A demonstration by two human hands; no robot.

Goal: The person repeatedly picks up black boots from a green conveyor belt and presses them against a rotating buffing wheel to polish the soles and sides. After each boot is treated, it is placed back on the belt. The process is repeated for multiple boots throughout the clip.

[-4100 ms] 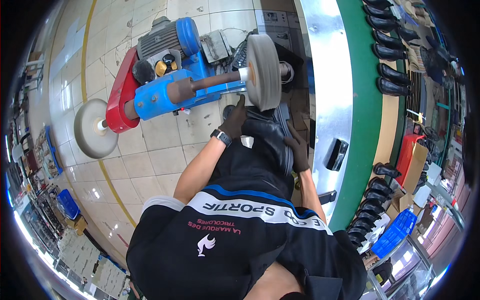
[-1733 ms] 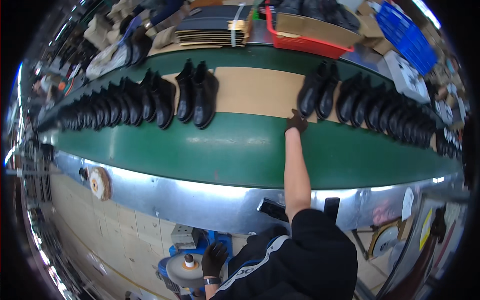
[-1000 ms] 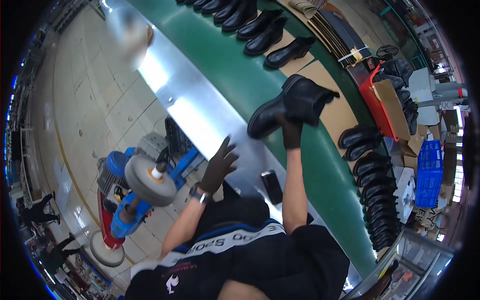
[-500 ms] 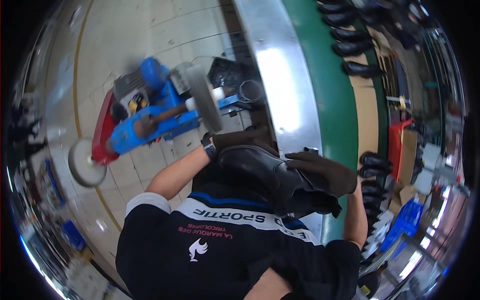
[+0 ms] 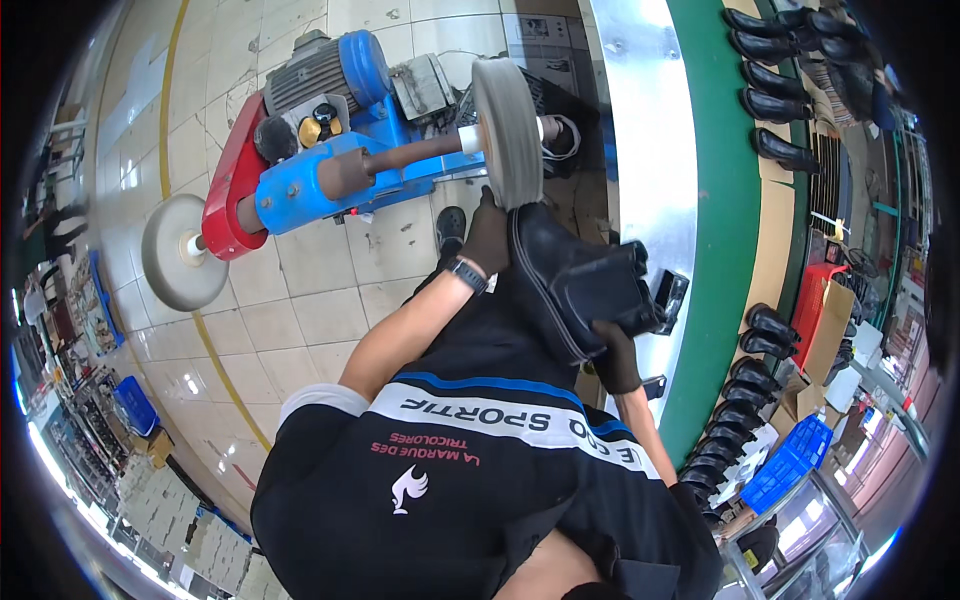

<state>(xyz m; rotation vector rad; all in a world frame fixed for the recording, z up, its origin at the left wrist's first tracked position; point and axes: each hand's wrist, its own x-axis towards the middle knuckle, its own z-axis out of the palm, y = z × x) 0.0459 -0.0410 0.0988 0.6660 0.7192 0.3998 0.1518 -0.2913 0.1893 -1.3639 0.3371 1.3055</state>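
Note:
A black leather boot [image 5: 590, 285] is held up in front of me. Its toe points away and meets the lower edge of the grey buffing wheel [image 5: 508, 135], as far as I can see. My left hand [image 5: 487, 238], in a dark glove and with a watch at the wrist, is closed at the toe end by the sole. Part of its fingers hides behind the boot and beside the wheel. My right hand [image 5: 616, 360], gloved too, grips the boot near the heel, below its upper. The boot's shaft faces right.
The wheel sits on the shaft of a blue machine [image 5: 300, 190] with a red guard [image 5: 228, 185]; a pale second wheel [image 5: 183, 252] is at its left end. Right of me runs a metal edge [image 5: 650, 130] beside a green belt [image 5: 705, 200], with black shoes [image 5: 780, 95] in rows beyond.
The boot has turned from lying crosswise before me to toe-away, up at the wheel. My left hand has moved forward with the toe; my right hand has shifted to the heel end.

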